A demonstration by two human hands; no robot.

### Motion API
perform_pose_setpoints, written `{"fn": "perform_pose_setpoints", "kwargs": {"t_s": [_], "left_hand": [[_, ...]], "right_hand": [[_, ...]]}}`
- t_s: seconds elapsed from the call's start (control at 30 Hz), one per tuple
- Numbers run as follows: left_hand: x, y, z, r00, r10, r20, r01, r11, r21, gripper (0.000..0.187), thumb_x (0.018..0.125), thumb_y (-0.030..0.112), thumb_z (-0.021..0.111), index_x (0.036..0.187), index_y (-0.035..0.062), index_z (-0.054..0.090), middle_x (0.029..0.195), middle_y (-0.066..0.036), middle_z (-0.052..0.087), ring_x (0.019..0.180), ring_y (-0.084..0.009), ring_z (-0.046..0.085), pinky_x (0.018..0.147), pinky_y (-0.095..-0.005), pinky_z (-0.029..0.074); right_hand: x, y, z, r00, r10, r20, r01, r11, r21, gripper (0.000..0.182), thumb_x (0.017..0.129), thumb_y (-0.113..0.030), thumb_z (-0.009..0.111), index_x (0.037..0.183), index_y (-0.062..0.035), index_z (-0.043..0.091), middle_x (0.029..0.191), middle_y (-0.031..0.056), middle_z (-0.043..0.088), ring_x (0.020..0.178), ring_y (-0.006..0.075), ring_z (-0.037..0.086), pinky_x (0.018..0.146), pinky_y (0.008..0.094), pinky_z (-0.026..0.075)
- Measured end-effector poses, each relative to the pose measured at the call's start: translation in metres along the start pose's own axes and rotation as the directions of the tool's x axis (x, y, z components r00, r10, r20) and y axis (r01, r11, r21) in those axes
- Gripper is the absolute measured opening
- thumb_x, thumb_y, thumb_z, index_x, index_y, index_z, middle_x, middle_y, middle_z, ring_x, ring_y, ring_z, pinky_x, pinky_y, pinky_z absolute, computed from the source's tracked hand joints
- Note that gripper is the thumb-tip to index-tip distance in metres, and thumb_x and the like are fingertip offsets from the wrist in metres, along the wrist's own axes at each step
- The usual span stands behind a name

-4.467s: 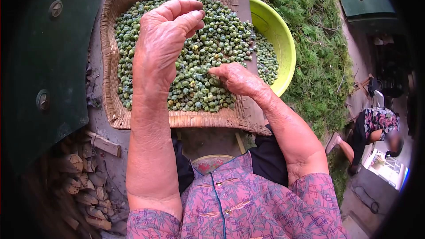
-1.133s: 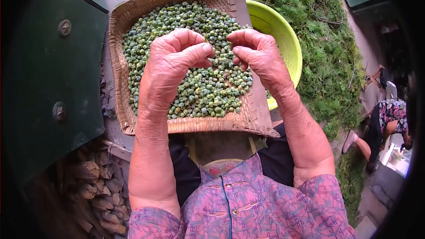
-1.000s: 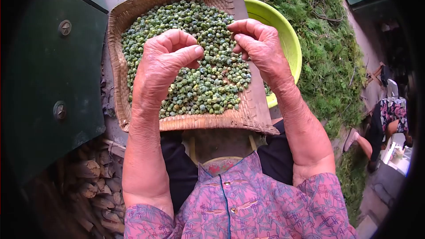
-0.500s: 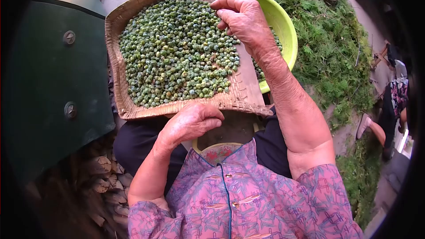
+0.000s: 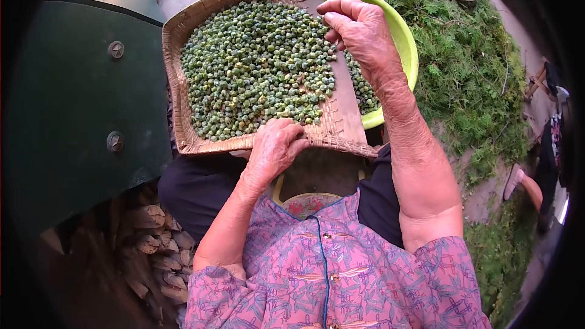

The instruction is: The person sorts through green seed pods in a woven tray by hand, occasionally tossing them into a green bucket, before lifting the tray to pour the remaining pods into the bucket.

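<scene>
The left hand (image 5: 274, 147) holds the tray's (image 5: 228, 145) near rim, good for keeping it steady. The right hand (image 5: 365, 35) makes a narrow pinch near the bowl (image 5: 404, 42); I cannot tell if it holds anything. Berries (image 5: 250, 67) lie in the tray.

Lying in a wide loose heap of small, roundish green pieces (image 5: 256, 67), inside the shallow woven tray (image 5: 172, 76) with raised rim; also lying inside the round yellow-green basin (image 5: 407, 42), partly covered by the tray's flat side.
</scene>
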State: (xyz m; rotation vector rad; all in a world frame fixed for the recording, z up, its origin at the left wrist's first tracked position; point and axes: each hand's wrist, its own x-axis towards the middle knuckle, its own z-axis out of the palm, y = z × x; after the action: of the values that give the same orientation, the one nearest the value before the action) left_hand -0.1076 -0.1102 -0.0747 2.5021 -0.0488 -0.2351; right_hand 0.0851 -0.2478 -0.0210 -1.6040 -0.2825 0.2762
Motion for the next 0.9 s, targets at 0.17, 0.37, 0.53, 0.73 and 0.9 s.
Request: {"fn": "perform_pose_setpoints", "kwargs": {"t_s": [0.17, 0.37, 0.53, 0.73, 0.9], "left_hand": [[-0.019, -0.003, 0.016, 0.982, 0.030, -0.187, -0.003, 0.990, 0.142, 0.043, 0.061, 0.010, 0.075, 0.102, 0.0068, 0.060, 0.100, -0.009, 0.058, 0.092, -0.0312, 0.054, 0.080, -0.0411, 0.044], [-0.021, -0.004, 0.018, 0.984, 0.057, -0.167, -0.016, 0.971, 0.238, 0.042, 0.062, 0.012, 0.074, 0.101, 0.0083, 0.060, 0.096, -0.008, 0.056, 0.092, -0.0298, 0.053, 0.078, -0.0407, 0.043], [-0.036, -0.003, 0.009, 0.993, 0.067, -0.099, -0.040, 0.967, 0.253, 0.040, 0.062, 0.013, 0.073, 0.100, 0.0080, 0.061, 0.092, -0.008, 0.056, 0.089, -0.0298, 0.053, 0.077, -0.0409, 0.042], [-0.029, -0.007, 0.003, 0.996, 0.023, -0.084, -0.017, 0.997, 0.073, 0.025, 0.074, 0.024, 0.071, 0.089, 0.0055, 0.064, 0.086, -0.009, 0.062, 0.083, -0.0277, 0.058, 0.076, -0.0387, 0.046], [0.048, -0.042, 0.003, 0.882, -0.029, -0.471, 0.138, 0.970, 0.198, 0.008, 0.077, 0.011, 0.064, 0.084, 0.0074, 0.063, 0.080, -0.009, 0.060, 0.080, -0.0284, 0.057, 0.070, -0.0372, 0.047]], "right_hand": [[-0.005, -0.003, 0.007, 0.998, -0.044, 0.042, 0.040, 0.996, 0.078, 0.018, 0.082, -0.009, 0.057, 0.095, -0.0011, 0.068, 0.072, 0.0053, 0.066, 0.056, 0.0090, 0.060, 0.056, 0.0231, 0.050], [-0.009, -0.008, -0.003, 0.998, -0.049, 0.035, 0.046, 0.996, 0.076, 0.018, 0.083, -0.009, 0.057, 0.095, -0.0014, 0.067, 0.071, 0.0051, 0.066, 0.057, 0.0083, 0.060, 0.056, 0.0229, 0.050], [-0.007, -0.012, -0.008, 0.999, -0.040, 0.012, 0.039, 0.996, 0.080, 0.018, 0.083, -0.009, 0.057, 0.095, -0.0015, 0.067, 0.069, 0.0048, 0.065, 0.057, 0.0081, 0.060, 0.056, 0.0231, 0.050], [-0.006, -0.017, -0.008, 0.998, -0.055, 0.012, 0.054, 0.995, 0.078, 0.017, 0.082, -0.009, 0.058, 0.094, -0.0026, 0.068, 0.067, 0.0051, 0.065, 0.055, 0.0086, 0.060, 0.056, 0.0236, 0.050], [-0.007, -0.021, -0.011, 0.997, -0.075, 0.009, 0.073, 0.993, 0.091, 0.016, 0.081, -0.008, 0.058, 0.092, -0.0025, 0.068, 0.064, 0.0046, 0.064, 0.057, 0.0078, 0.059, 0.056, 0.0240, 0.049]]}}
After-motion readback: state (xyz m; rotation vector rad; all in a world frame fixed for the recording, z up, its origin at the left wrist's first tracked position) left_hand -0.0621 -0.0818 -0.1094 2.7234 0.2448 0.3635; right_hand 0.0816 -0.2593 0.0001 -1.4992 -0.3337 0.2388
